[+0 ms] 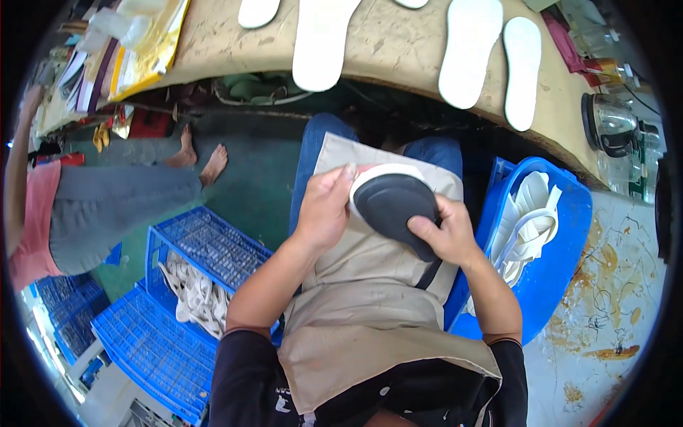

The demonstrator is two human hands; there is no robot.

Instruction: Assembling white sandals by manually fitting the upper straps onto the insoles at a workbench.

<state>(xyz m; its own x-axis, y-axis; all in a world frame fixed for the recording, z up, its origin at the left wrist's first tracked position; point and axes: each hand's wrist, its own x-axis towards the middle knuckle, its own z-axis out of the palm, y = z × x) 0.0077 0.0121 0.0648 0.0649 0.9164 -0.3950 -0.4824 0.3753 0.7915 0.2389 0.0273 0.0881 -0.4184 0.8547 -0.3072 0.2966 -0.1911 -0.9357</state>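
Over my lap I hold a black, foot-shaped sole piece (395, 206) with a white band (388, 171) along its wide toe end. My left hand (327, 206) pinches the white edge at the upper left, thumb and fingers pressed together. At the right side, my right hand (445, 231) grips the piece, its thumb lying on the black face and the fingers behind it. The narrow end points down and right toward my apron (363, 263). The underside of the piece is hidden.
White insoles (469, 53) lie on the worktable (398, 43) ahead. A blue bin (569, 263) with white strap uppers (530, 220) stands at my right, blue crates (163, 334) with white pieces (192, 295) at my left. Another person (107, 206) is at the far left.
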